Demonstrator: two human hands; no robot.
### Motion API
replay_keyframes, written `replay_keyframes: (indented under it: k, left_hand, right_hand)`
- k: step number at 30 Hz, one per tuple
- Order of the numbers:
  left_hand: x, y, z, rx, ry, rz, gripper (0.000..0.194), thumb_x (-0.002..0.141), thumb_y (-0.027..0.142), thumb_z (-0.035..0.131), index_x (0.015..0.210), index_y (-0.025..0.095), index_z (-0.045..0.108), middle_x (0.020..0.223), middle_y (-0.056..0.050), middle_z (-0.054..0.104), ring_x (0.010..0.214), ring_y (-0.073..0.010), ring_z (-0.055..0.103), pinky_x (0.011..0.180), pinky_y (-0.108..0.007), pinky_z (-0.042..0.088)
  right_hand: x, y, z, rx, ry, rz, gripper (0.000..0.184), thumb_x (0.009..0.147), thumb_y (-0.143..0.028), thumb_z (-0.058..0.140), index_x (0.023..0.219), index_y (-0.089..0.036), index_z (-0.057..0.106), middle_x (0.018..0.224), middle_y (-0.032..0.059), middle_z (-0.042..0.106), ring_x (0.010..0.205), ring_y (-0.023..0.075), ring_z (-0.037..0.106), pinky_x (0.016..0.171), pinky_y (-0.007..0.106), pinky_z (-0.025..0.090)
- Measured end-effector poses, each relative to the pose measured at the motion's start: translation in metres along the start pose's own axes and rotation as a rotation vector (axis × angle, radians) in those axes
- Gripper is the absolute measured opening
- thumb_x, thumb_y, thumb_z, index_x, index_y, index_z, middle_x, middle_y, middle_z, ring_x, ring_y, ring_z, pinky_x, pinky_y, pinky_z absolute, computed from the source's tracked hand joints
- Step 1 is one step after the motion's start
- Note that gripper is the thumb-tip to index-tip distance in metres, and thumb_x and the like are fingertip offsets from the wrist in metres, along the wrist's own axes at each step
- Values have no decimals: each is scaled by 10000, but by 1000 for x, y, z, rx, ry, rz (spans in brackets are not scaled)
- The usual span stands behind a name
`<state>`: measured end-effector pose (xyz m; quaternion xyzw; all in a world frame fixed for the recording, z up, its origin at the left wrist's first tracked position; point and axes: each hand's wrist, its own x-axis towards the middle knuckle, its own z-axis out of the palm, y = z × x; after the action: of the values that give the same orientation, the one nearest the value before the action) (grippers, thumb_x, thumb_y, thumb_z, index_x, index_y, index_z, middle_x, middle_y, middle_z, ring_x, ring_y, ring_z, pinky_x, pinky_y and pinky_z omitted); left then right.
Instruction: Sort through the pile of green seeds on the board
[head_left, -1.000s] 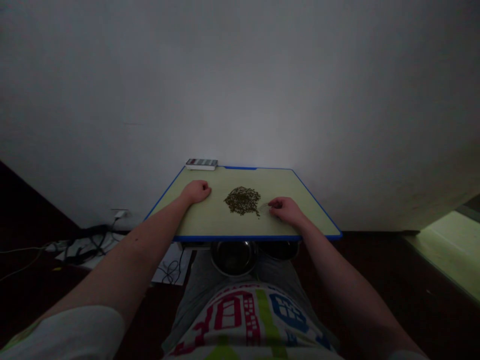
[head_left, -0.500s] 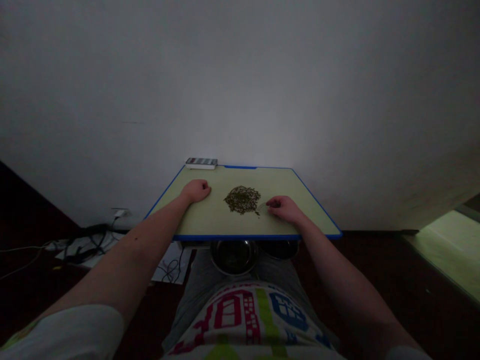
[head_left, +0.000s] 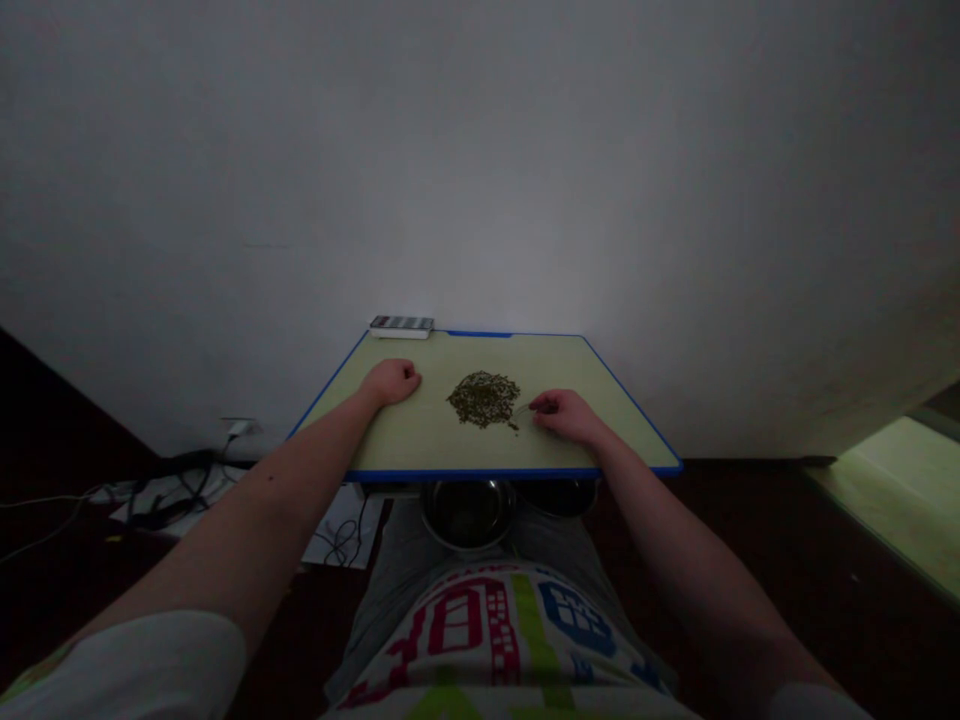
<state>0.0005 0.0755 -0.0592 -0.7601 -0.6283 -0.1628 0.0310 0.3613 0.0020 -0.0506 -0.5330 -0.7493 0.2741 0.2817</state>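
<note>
A loose pile of small greenish-brown grains or seeds (head_left: 482, 397) lies mid-board on a pale yellow board (head_left: 435, 450) with a blue rim. My right hand (head_left: 566, 415) is just right of the pile, its fingers pinched on a thin pair of tweezers (head_left: 522, 409). The tweezers' tips point left, at the pile's lower right edge, where a few grains lie apart. Whether a grain is between the tips is too small to tell. My left hand (head_left: 393, 381) rests on the board left of the pile, curled into a fist, with nothing seen in it.
A white box-like object with a dark patterned top (head_left: 402, 327) sits at the board's far left corner, by the wall (head_left: 480, 180). Below the near edge are a metal bowl (head_left: 469, 540) and a second dark bowl (head_left: 562, 505). Cables (head_left: 341, 540) lie at lower left.
The tweezers and my right hand stay at the pile's lower right edge, with hardly any movement. My left hand is still. The whole view has shifted very slightly.
</note>
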Motion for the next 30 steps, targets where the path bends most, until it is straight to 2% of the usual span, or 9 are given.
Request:
replay_keyframes:
  k: [7,14,22,30]
  left_hand:
    - [0,-1,2,20,7,-11,324,745,435,427,712,186,631,755,-80,671,704,-197,584,607,-283,395]
    - [0,0,0,19,-1,-9,326,748,433,419,717,188,632,732,-70,663,677,-188,573,579,-279,376]
    - [1,-1,1,19,-3,-6,332,752,433,424,736,184,644,748,-74,668,697,-188,577,608,-276,389]
    - [0,0,-1,16,6,4,334,753,437,418,719,186,637,725,-70,657,670,-189,566,585,-283,378]
  right_hand:
    - [0,2,1,-18,-46,-21,282,654,-154,620,923,-101,685,736,54,672,641,132,584,608,237,456]
    - [-4,-5,1,-60,-37,-10,280,670,-171,612,933,-104,684,712,42,663,621,120,569,612,228,441]
    - [-6,-17,10,-246,23,-13,305,689,-228,609,969,-144,699,757,36,671,669,126,573,653,228,423]
    - [-10,-37,12,-452,-48,-71,350,731,-300,581,1033,-161,692,820,55,692,724,151,596,678,237,411]
